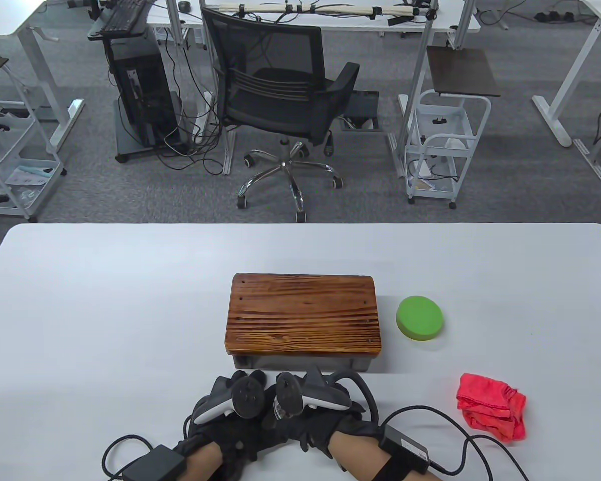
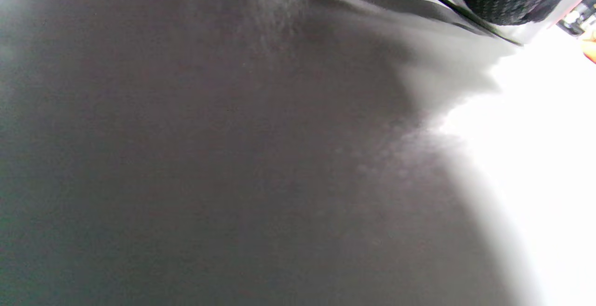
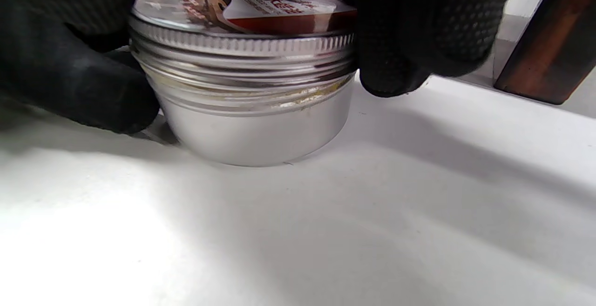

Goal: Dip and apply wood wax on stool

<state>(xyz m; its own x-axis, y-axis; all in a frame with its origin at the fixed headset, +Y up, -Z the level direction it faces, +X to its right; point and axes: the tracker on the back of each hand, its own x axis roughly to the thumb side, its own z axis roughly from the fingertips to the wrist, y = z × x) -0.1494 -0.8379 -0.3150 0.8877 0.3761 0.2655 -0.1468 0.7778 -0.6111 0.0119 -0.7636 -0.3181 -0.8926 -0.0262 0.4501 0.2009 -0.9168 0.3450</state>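
A: Where both hands meet near the table's (image 1: 80,300) near edge, what hides the wax tin (image 3: 251,110)?
B: From above, the trackers. Lid on, contents unseen. Right hand (image 1: 320,426) fingers pinch the lid; left hand (image 1: 220,436) fingers curl against the tin's side. Stool (image 1: 303,313) just beyond.

place: an office or lab workroom
floor: grey carpet (image 1: 531,165) runs wall to wall
seating: a black mesh swivel chair (image 1: 280,100) on a chrome star base
furniture: white height-adjustable tables (image 1: 576,65) stand around the white desk (image 1: 105,310)
equipment: a computer tower (image 1: 145,100) with tangled cables, a keyboard (image 1: 122,15) above it
storage: white wire trolleys (image 1: 445,145) on castors
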